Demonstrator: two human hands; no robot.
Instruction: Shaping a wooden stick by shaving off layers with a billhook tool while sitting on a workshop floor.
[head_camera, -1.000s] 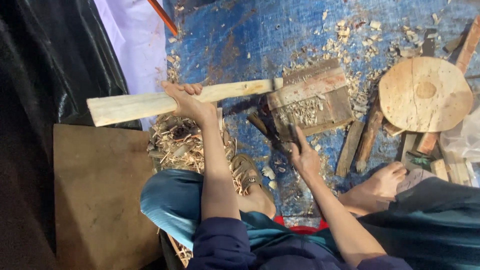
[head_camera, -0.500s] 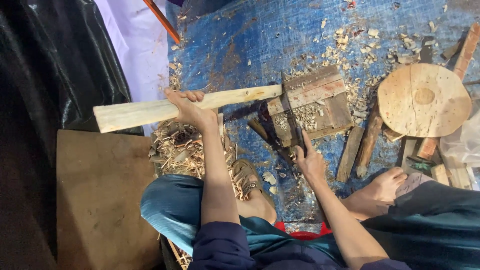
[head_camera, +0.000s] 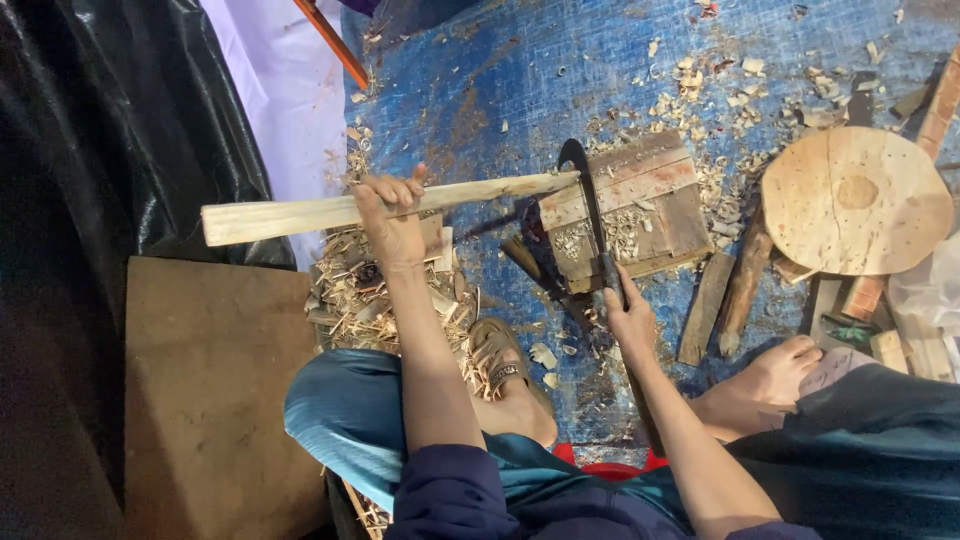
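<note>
Near: seated, knees wide, sandalled foot just beside the shavings pile, bare foot off to the right

Left hand is closed around the pale wooden stick at mid-length; far tip rests on the wooden chopping block

Right hand is wrapped tight on the handle of the curved dark blade, edge touching the stick tip at the block

To do this well, I'd say:
- keep the tip seated on the block, not hanging off it
- cut away from the left hand, which sits well apart from the edge; keep it so
- shallow angle, thin chips, rotate the stick between strokes
- bare foot stays clear of the swing line

Far: round wood disc and split billets on the blue tarp
</note>
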